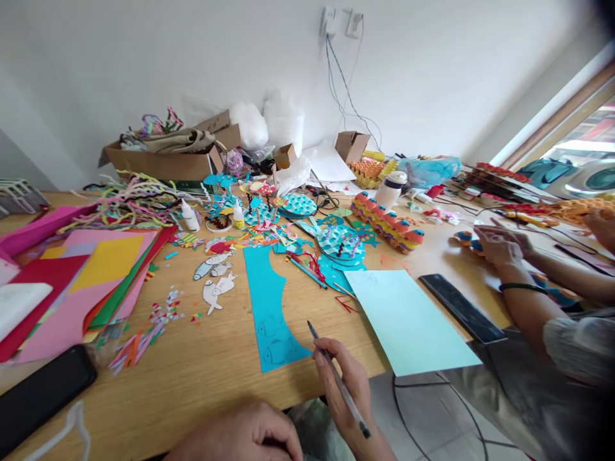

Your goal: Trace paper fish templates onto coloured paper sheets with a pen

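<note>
My right hand (343,384) is closed around a pen (341,384) with a dark tip, at the table's front edge. The pen tip points up and left, just beside a blue paper piece (264,288) with a curved cut-out side. Fish outlines (276,342) are drawn on its lower part. My left hand (259,429) rests at the bottom of the view, its fingers curled in, with nothing visible in them. Left of the blue paper lie several grey-white fish cutouts (218,288). A pale green sheet (408,320) lies right of my right hand, overhanging the edge.
Coloured sheets (110,262) and a black phone (48,397) lie at left, near paper scraps (166,310). Glue bottles (190,216), pipe cleaners (129,198) and blue fish crafts (339,243) fill the back. A dark flat bar (461,307) lies near another person's hands (500,243) at right.
</note>
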`<state>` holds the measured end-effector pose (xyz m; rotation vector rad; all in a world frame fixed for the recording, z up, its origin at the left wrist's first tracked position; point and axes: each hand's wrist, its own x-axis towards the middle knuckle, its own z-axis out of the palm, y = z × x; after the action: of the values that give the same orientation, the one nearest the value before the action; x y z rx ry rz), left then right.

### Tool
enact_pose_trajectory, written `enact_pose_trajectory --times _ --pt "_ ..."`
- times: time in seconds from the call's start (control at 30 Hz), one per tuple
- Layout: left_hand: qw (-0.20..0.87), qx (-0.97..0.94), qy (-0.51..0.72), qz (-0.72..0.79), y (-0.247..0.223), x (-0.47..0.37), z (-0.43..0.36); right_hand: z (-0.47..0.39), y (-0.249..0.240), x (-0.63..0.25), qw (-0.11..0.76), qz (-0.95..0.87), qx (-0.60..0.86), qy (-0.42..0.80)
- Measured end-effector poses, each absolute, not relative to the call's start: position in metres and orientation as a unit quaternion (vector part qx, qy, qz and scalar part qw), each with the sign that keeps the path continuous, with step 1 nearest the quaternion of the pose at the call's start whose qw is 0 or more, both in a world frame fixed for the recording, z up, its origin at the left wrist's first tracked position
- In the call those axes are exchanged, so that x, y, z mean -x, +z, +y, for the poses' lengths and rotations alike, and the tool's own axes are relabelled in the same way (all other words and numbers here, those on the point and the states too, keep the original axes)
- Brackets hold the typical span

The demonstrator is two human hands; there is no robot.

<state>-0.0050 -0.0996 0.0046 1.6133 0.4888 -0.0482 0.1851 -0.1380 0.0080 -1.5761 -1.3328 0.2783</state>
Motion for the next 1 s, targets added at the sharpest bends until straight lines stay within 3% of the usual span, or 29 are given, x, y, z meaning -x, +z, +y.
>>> enact_pose_trajectory --times 0.17,0.53,0.87,1.0 --pt "0.573 -0.751 0.048 0.323 0.034 0.007 -0.067 -0.137 0.003 -0.186 0.516 -0.530 0.659 0.137" --pt "0.464 -0.754 0.175 0.431 0.033 0.030 -0.053 -0.141 0.012 -0.184 0.468 -0.557 0.662 0.181" --pt "0.480 -0.682 0.254 0.490 0.023 0.046 -0.045 -0.132 0.008 -0.178 0.468 -0.590 0.637 0.165" --pt "0.545 -0.574 0.341 0.507 0.021 0.049 -0.040 -0.129 -0.002 -0.181 0.476 -0.587 0.632 0.171"
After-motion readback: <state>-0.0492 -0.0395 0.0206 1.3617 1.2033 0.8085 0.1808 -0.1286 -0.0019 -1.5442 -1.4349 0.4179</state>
